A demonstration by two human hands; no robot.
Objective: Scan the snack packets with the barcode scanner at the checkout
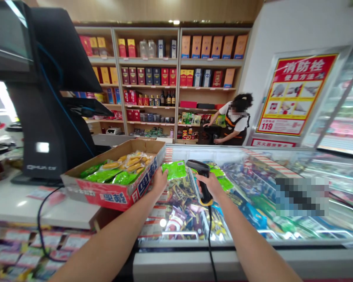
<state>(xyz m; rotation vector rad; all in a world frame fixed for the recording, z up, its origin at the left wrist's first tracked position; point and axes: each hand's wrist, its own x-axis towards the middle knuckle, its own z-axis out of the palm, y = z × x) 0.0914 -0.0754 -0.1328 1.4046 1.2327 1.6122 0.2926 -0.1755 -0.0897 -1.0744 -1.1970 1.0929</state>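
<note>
In my right hand (pixel 211 185) is a black barcode scanner (pixel 200 168) with a yellow base, its cord hanging down in front of the freezer. My left hand (pixel 160 179) pinches a green snack packet (pixel 174 170) by its left end, just left of the scanner's head. Beside that hand a cardboard box (pixel 104 196) with a red printed side sits on the counter. Green packets (pixel 102 175) and clear-wrapped yellow-brown snacks (pixel 133 161) fill it. More green packets (pixel 223 181) lie on the glass behind the scanner, partly hidden by it.
A glass-topped freezer (pixel 188 250) full of wrapped goods spans the front. At the left a black checkout terminal (pixel 55 129) stands on the white counter (pixel 14 196). Behind the freezer a person (pixel 235 119) bends by shelves (pixel 148 60) of boxed goods. A red poster (pixel 297 96) hangs right.
</note>
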